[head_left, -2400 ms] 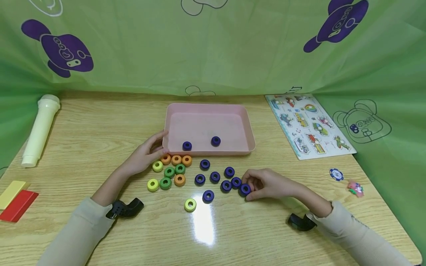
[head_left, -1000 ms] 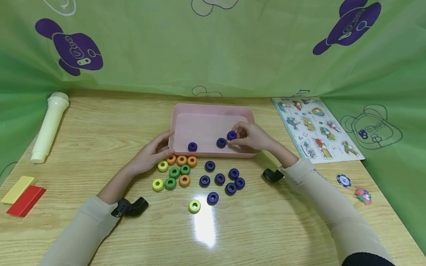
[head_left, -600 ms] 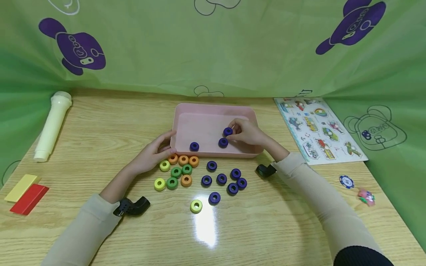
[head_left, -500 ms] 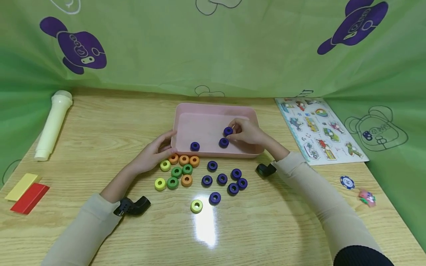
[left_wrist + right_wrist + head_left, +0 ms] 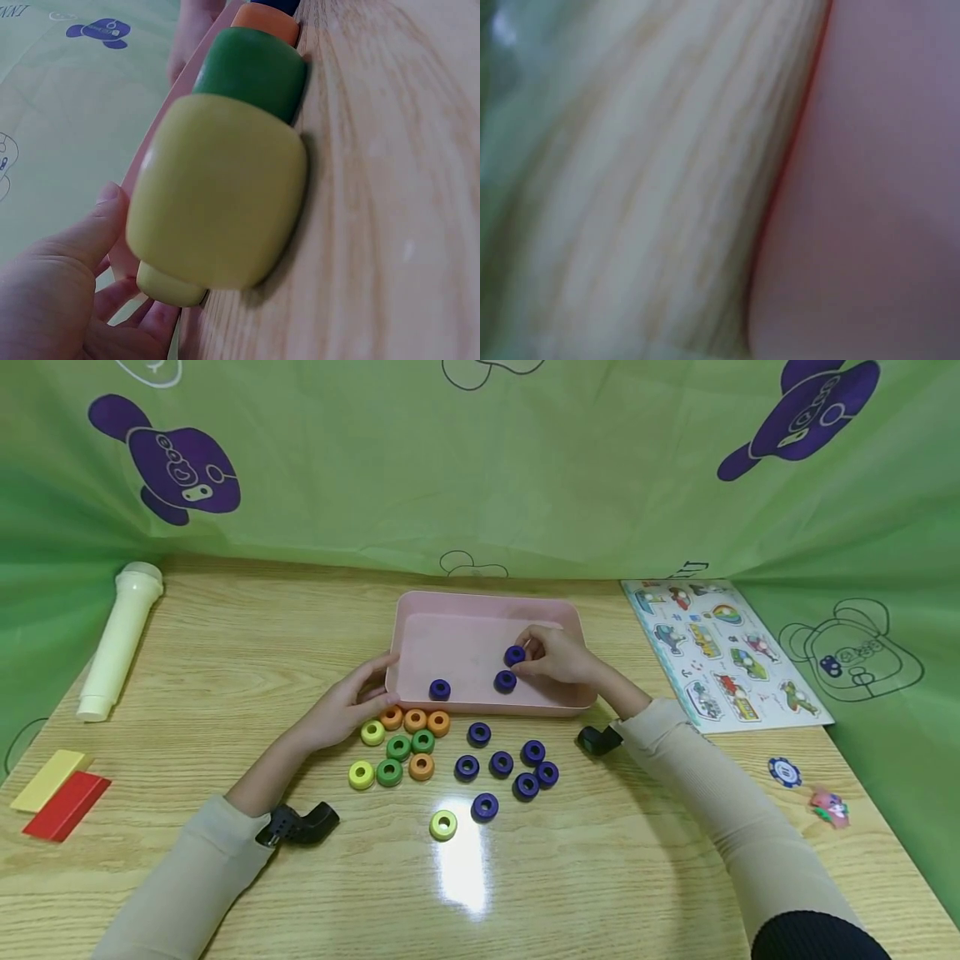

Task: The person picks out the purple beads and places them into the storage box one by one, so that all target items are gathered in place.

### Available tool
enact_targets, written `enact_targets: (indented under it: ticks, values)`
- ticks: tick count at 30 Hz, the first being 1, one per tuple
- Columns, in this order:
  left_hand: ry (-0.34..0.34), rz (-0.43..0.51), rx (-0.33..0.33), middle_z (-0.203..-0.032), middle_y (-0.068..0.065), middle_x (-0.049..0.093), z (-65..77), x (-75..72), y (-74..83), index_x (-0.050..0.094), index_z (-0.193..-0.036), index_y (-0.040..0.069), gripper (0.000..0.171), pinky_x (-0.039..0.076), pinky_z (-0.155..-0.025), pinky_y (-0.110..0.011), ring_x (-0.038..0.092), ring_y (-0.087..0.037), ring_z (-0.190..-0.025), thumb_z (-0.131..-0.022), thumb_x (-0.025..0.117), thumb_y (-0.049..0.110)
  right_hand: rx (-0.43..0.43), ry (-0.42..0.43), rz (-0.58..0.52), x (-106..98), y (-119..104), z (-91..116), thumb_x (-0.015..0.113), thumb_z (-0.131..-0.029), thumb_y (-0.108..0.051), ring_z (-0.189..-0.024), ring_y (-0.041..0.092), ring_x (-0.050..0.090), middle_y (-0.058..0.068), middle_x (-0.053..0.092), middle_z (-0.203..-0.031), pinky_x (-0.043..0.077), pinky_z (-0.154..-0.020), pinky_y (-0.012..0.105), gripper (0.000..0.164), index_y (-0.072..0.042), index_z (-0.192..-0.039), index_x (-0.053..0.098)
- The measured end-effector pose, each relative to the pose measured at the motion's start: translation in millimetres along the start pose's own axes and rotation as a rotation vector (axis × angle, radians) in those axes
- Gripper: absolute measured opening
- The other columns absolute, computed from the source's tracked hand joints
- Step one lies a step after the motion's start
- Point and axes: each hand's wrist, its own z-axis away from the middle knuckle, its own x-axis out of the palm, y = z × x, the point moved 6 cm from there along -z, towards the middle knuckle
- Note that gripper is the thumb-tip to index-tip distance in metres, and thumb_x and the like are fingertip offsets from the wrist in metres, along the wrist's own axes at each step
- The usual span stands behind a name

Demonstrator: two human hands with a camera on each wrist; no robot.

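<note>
In the head view, a shallow pink tray [image 5: 487, 707] lies on the wooden table. My left hand [image 5: 341, 710] holds its near left corner, thumb by the front wall and fingers at the left side. My right hand [image 5: 558, 657] reaches over the tray and pinches a dark blue ring bead [image 5: 514, 656] just behind another blue ring [image 5: 506, 682] inside. A third blue ring [image 5: 439, 690] sits near the tray's front wall. The left wrist view shows a yellow ring [image 5: 217, 195] large beside the left hand [image 5: 75, 277]. The right wrist view is blurred, with the tray wall [image 5: 862, 195] at right.
In front of the tray lie several blue rings [image 5: 502, 765], orange rings [image 5: 422, 767], green rings [image 5: 389, 772] and yellow rings [image 5: 443, 825]. A pale microphone-shaped toy [image 5: 120, 643] and red block [image 5: 67, 808] are left; a picture puzzle board [image 5: 723, 652] and poker chip [image 5: 784, 772] are right.
My right hand picked up a blue ring from the group's right end and carried it up and left into the tray. It has held nearly still there lately. The left hand stays at the tray's corner.
</note>
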Motion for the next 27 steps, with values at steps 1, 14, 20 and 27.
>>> enact_targets:
  ticks: [1,14,20,27]
  values:
    - [0.000,0.000,0.000,-0.132,-0.023,0.022,0.2,0.1,0.0,0.020,-0.132,-0.002,0.052,0.028,-0.094,-0.043,0.026,-0.034,-0.117,-0.086,0.045,0.003,0.000,0.000,0.000,0,0,0,0.069,-0.070,-0.020,-0.066,0.016,0.049,0.005,0.052,-0.071,0.043,-0.060,0.025,0.031,-0.005,-0.092,0.053]
    - [0.004,-0.005,-0.011,-0.131,-0.023,0.022,1.0,0.4,0.6,0.019,-0.132,-0.001,0.053,0.028,-0.094,-0.044,0.026,-0.035,-0.117,-0.087,0.045,0.006,-0.016,-0.011,-0.091,-9,-14,12,0.068,-0.071,-0.013,-0.063,0.019,0.050,0.009,0.055,-0.070,0.045,-0.058,0.027,0.042,0.003,-0.103,0.047]
    - [0.005,-0.003,-0.012,-0.131,-0.023,0.022,0.1,1.0,-0.8,0.019,-0.132,0.000,0.053,0.028,-0.094,-0.043,0.026,-0.035,-0.117,-0.087,0.045,0.006,-0.031,0.054,-0.090,-31,-49,43,0.063,-0.074,-0.004,-0.061,0.024,0.048,0.014,0.053,-0.071,0.042,-0.056,0.027,0.031,0.004,-0.101,0.050]
    - [0.010,-0.014,-0.014,-0.131,-0.023,0.023,0.4,-0.2,-1.3,0.020,-0.132,0.001,0.052,0.029,-0.094,-0.039,0.027,-0.033,-0.117,-0.087,0.046,0.007,-0.099,0.038,-0.126,-38,-59,78,0.061,-0.074,0.002,-0.059,0.020,0.048,0.009,0.053,-0.071,0.042,-0.051,0.024,0.023,0.001,-0.096,0.053]
